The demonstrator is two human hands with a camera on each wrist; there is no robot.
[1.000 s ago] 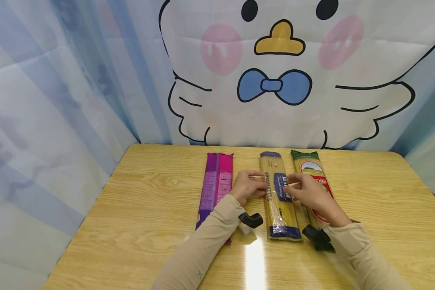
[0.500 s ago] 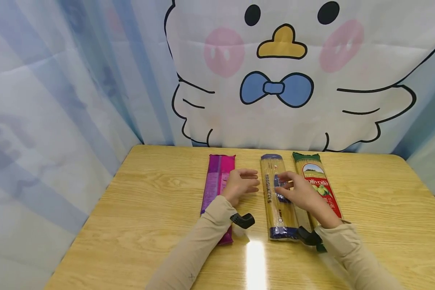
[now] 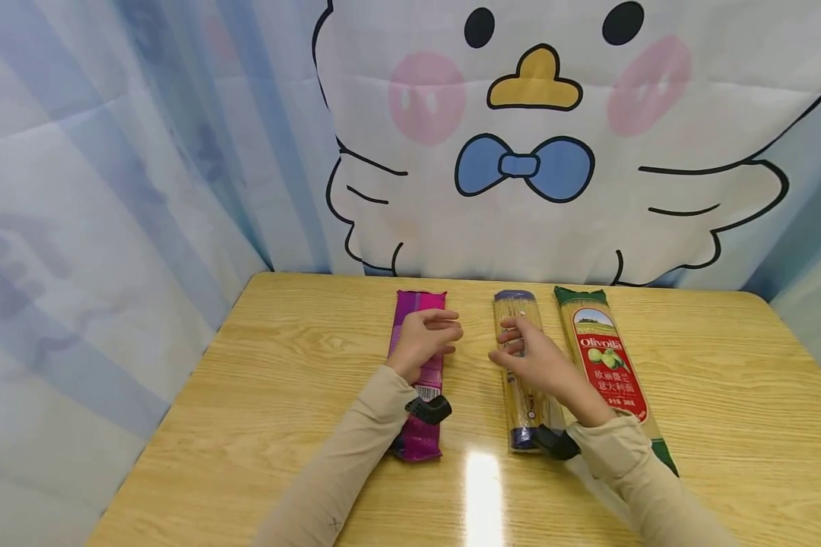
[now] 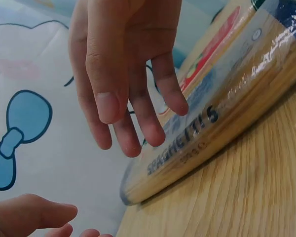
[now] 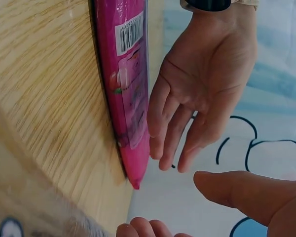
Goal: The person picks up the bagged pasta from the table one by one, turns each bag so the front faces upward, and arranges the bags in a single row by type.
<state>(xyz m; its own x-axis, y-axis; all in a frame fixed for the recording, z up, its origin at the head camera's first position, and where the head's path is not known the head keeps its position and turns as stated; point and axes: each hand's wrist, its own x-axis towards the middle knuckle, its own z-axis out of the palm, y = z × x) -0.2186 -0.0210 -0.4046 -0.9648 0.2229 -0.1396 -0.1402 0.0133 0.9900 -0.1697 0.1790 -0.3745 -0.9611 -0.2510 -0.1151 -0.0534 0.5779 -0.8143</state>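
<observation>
Three packets of pasta lie lengthwise on the table. My left hand point(image 3: 426, 343) hovers over the purple-and-pink packet point(image 3: 420, 437) at the left, its fingers loosely bent and pointing inward. Over the blue-ended spaghetti packet point(image 3: 520, 403) in the middle, my right hand point(image 3: 537, 363) hangs with relaxed fingers, hiding part of the label. Neither hand holds anything. The left wrist view shows the right hand point(image 4: 128, 74) beside the spaghetti packet point(image 4: 207, 113). Across the right wrist view, the left hand point(image 5: 202, 89) appears apart from the pink packet point(image 5: 130, 89).
To the right lies a green-ended pasta packet point(image 3: 605, 357) with a red label, slightly slanted. The wooden table point(image 3: 246, 425) ends at a curtain point(image 3: 438, 220) printed with a cartoon bird. Each wrist wears a black device point(image 3: 429, 410).
Both hands have moved left, away from the middle packet's sides; the left hand is now over the purple packet. The green-ended packet is more exposed. The packets appear to stay in place.
</observation>
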